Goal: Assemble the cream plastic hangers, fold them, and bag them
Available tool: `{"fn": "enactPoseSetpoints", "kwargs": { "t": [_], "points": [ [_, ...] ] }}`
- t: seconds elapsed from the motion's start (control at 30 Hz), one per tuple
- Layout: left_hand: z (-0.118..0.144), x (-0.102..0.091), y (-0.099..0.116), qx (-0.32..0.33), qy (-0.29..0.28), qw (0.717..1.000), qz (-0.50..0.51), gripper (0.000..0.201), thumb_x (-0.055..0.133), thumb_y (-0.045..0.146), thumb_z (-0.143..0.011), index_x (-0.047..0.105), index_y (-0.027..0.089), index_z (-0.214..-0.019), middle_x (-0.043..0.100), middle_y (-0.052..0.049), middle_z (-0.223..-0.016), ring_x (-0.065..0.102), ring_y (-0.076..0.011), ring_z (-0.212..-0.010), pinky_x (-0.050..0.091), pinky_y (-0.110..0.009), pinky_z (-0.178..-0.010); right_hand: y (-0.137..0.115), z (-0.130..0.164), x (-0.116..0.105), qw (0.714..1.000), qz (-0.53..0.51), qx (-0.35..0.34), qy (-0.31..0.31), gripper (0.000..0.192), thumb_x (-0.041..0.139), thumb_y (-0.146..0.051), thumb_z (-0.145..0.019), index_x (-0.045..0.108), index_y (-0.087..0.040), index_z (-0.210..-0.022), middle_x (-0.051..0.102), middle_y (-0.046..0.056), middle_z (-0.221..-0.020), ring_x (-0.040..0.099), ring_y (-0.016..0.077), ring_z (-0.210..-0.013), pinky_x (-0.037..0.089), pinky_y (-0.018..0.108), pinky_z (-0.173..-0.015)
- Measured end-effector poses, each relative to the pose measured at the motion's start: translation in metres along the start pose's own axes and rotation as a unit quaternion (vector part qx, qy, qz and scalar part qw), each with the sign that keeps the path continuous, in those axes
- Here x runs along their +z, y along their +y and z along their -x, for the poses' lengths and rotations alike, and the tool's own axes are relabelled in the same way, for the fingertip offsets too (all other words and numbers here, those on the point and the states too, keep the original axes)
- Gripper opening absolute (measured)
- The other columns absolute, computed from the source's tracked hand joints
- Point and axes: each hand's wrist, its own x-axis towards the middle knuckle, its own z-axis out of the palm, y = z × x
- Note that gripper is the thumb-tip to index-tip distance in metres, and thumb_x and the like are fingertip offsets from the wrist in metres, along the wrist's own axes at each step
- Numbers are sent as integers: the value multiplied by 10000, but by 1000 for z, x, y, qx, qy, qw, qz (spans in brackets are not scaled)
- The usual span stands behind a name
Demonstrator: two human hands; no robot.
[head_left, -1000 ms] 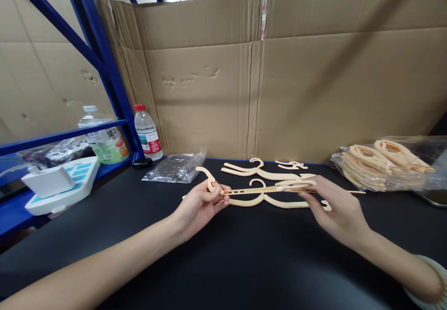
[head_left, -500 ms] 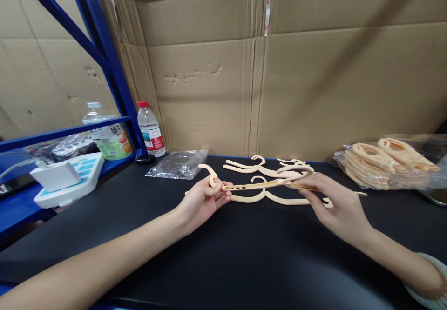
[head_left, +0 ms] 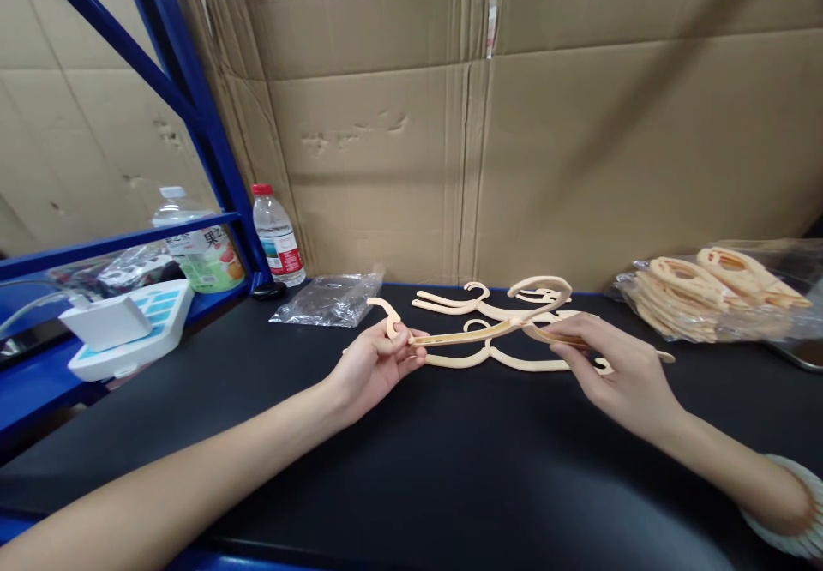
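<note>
Fingers [head_left: 402, 344] pinching hanger bar [head_left: 463, 336] end | right hand [head_left: 610, 365] gripping hook end | appearing light, thin, snappable; hold ends.

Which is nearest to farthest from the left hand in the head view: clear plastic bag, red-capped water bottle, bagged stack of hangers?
From the left hand:
1. Clear plastic bag, just behind it, slightly left.
2. Red-capped water bottle, farther back left, by the blue rack.
3. Bagged stack of hangers, far right.

Bare tabletop [head_left: 450, 468] before loose hangers [head_left: 507, 358]
</note>
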Motion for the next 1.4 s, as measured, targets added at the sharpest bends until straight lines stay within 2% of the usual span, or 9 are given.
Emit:
{"fn": "enactPoseSetpoints", "kwargs": {
  "t": [0.2,0.47,0.63,0.9,1.07,1.4],
  "points": [
    [-1,-3,-3,34,-4,999,-37,210,544,3,-765,469,140,-624,610,-33,-674,572,-107,-560,500,-236,-609,-2,2,2,1000,-3,-8,-8,185,511,-129,-882,608,-210,-1018,677,61,-936,649,188,-804,527,281,-622],
    [2,-4,-4,54,25,996,-67,188,570,-5,-727,480,134,-638,623,-30,-685,569,-96,-563,480,-218,-605,-10,2,2,1000,-2,-6,-5,184,499,-150,-886,628,-207,-1005,684,53,-874,630,158,-673,502,258,-534],
    [4,-1,-5,70,29,995,-62,210,598,-3,-706,460,150,-667,609,-5,-660,562,-92,-552,464,-203,-575,-14,2,1,1000,-14,-5,-15,191,493,-146,-887,631,-205,-1005,683,55,-875,636,165,-707,508,258,-553],
    [5,2,-5,93,13,994,-51,242,616,-6,-696,439,154,-658,619,0,-681,573,-83,-565,486,-199,-603,-14,4,0,999,0,43,-15,147,498,-173,-883,622,-203,-958,670,38,-831,621,156,-670,493,243,-523],
    [4,0,-6,104,22,993,-41,229,578,-37,-715,456,149,-656,627,-11,-691,592,-81,-576,509,-190,-622,-19,2,-1,998,10,54,-20,151,480,-197,-891,618,-209,-950,660,22,-780,592,144,-594,469,244,-496],
    [4,4,-5,91,52,994,-27,208,593,-27,-768,520,144,-675,607,-2,-701,647,-103,-663,548,-189,-668,-13,4,1,989,-33,146,-15,148,528,-260,-881,625,-215,-984,681,39,-841,656,181,-713,534,246,-555]
  ]
}}
